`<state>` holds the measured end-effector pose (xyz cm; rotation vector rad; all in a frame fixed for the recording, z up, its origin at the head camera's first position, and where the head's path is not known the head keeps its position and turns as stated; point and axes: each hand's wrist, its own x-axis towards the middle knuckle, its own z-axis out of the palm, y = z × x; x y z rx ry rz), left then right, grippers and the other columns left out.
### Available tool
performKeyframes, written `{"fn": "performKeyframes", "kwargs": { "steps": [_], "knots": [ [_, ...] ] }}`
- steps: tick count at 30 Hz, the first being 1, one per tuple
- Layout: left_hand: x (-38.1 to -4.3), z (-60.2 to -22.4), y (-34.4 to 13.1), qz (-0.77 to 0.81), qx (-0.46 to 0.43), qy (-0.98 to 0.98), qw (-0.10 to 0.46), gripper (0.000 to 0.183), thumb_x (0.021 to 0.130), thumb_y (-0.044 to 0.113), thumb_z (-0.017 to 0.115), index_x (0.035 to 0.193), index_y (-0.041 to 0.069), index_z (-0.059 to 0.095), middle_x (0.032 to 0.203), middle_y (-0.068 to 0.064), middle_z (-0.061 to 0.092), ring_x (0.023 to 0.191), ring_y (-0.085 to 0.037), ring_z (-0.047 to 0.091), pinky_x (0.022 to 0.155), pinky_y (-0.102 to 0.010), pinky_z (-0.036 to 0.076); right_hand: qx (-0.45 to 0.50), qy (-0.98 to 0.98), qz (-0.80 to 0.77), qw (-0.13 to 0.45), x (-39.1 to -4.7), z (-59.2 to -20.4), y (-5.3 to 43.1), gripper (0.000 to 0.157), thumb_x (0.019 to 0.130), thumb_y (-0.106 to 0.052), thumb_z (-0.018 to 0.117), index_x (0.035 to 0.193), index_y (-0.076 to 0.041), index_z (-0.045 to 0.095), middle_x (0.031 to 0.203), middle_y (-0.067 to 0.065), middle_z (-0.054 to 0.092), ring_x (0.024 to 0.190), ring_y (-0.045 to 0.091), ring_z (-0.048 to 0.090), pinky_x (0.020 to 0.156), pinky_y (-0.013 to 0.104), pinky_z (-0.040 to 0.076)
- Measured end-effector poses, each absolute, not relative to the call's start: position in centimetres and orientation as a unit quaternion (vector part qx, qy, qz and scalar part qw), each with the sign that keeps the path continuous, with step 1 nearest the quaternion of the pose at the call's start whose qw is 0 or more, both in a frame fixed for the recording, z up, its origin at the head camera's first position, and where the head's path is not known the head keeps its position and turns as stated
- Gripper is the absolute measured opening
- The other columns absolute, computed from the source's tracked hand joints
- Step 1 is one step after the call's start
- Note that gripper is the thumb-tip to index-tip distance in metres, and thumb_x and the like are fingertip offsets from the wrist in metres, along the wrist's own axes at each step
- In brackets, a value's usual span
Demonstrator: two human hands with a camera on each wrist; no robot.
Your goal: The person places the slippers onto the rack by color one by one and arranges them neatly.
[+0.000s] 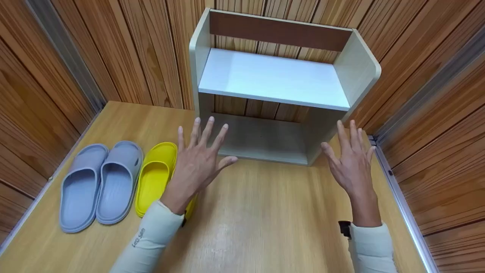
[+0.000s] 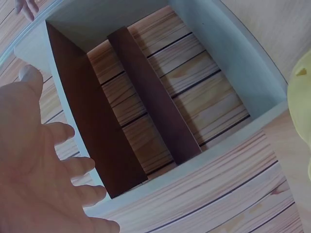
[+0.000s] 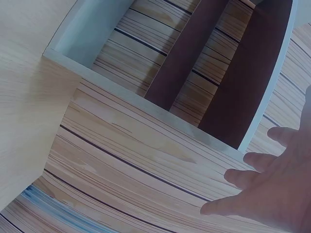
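My left hand (image 1: 197, 161) hovers palm down with its fingers spread, in front of a small two-tier shelf (image 1: 273, 81) and partly over a pair of yellow slippers (image 1: 153, 178). One yellow slipper is mostly hidden behind my left hand and wrist. On the right, my right hand (image 1: 353, 167) is held up with straight, spread fingers, near the shelf's lower right corner. Neither hand holds anything. In the left wrist view, the shelf's underside (image 2: 82, 111) and open lower compartment lie beyond my fingers. The right wrist view shows the shelf side (image 3: 146, 109) beyond my hand.
A pair of grey slippers (image 1: 117, 182) stands left of the yellow ones on the wooden floor board (image 1: 257, 220). Wood-plank walls (image 1: 132, 49) enclose the back and both sides. A metal rail (image 1: 405, 212) runs along the right edge.
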<state>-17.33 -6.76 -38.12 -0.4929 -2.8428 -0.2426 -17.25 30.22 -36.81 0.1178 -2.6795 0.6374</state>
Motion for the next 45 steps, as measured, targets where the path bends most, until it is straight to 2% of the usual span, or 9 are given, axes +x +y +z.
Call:
{"fn": "performKeyframes", "kwargs": {
  "steps": [10,14,17,22,30,35,41,45],
  "knots": [
    [-16.4,-38.9,-8.1,-0.101,-0.173,-0.969,0.147,0.081,0.097,0.069,0.043,0.163,0.026,0.025,0.168,-0.015,0.017,0.153,-0.041,0.011,0.117,-0.069,0.006,0.031,-0.942,0.255,0.215,-17.6,-36.5,30.1,0.069,0.104,-0.051,0.05,0.16,-0.016,0.032,0.168,0.019,0.013,0.15,0.047,0.014,0.114,0.072,-0.004],
    [-16.1,-39.0,-8.6,-0.115,-0.171,-0.965,0.16,0.081,0.097,0.069,0.044,0.162,0.024,0.027,0.167,-0.014,0.019,0.152,-0.041,0.013,0.117,-0.069,0.008,0.022,-0.928,0.297,0.226,-17.7,-36.4,30.1,0.068,0.104,-0.043,0.056,0.161,-0.017,0.031,0.166,0.018,0.019,0.15,0.044,0.019,0.116,0.07,0.011],
    [-15.8,-39.0,-9.0,-0.13,-0.168,-0.962,0.17,0.081,0.097,0.068,0.046,0.162,0.023,0.03,0.166,-0.014,0.022,0.152,-0.041,0.016,0.117,-0.068,0.009,0.012,-0.91,0.349,0.224,-17.8,-36.3,30.2,0.068,0.103,-0.036,0.06,0.161,-0.017,0.03,0.162,0.018,0.027,0.146,0.041,0.028,0.113,0.066,0.027],
    [-15.4,-39.2,-9.8,-0.146,-0.163,-0.957,0.192,0.081,0.095,0.067,0.051,0.16,0.022,0.034,0.164,-0.016,0.027,0.15,-0.041,0.022,0.117,-0.067,0.014,-0.008,-0.875,0.436,0.21,-18.3,-36.2,30.3,0.071,0.101,-0.032,0.063,0.161,-0.017,0.028,0.155,0.016,0.035,0.14,0.035,0.039,0.111,0.06,0.036],
    [-15.0,-39.7,-11.4,-0.162,-0.145,-0.953,0.21,0.08,0.095,0.063,0.057,0.158,0.02,0.038,0.161,-0.019,0.033,0.147,-0.042,0.029,0.114,-0.069,0.021,-0.034,-0.833,0.5,0.232,-19.7,-35.9,30.5,0.073,0.101,-0.025,0.062,0.162,-0.015,0.024,0.158,0.01,0.032,0.144,0.03,0.035,0.116,0.054,0.03],
    [-14.6,-40.3,-12.6,-0.168,-0.131,-0.951,0.222,0.08,0.093,0.06,0.062,0.157,0.017,0.04,0.159,-0.019,0.036,0.145,-0.043,0.032,0.113,-0.068,0.025,-0.051,-0.814,0.525,0.243,-20.4,-35.1,30.7,0.076,0.101,-0.03,0.062,0.163,-0.019,0.019,0.161,0.006,0.028,0.146,0.026,0.032,0.116,0.047,0.031],
    [-14.2,-40.9,-14.5,-0.185,-0.118,-0.945,0.24,0.079,0.092,0.053,0.069,0.155,0.014,0.042,0.155,-0.022,0.04,0.141,-0.046,0.035,0.11,-0.069,0.028,-0.062,-0.802,0.548,0.23,-21.5,-33.9,31.1,0.079,0.101,-0.031,0.062,0.163,-0.019,0.015,0.161,0.009,0.027,0.147,0.026,0.03,0.119,0.042,0.029],
    [-13.9,-41.1,-16.1,-0.207,-0.108,-0.94,0.249,0.076,0.092,0.048,0.073,0.154,0.013,0.045,0.153,-0.023,0.041,0.139,-0.046,0.037,0.11,-0.068,0.029,-0.054,-0.79,0.566,0.229,-22.1,-33.5,31.4,0.077,0.1,-0.027,0.063,0.162,-0.015,0.018,0.161,0.01,0.029,0.145,0.027,0.033,0.12,0.04,0.027]
  ]
}}
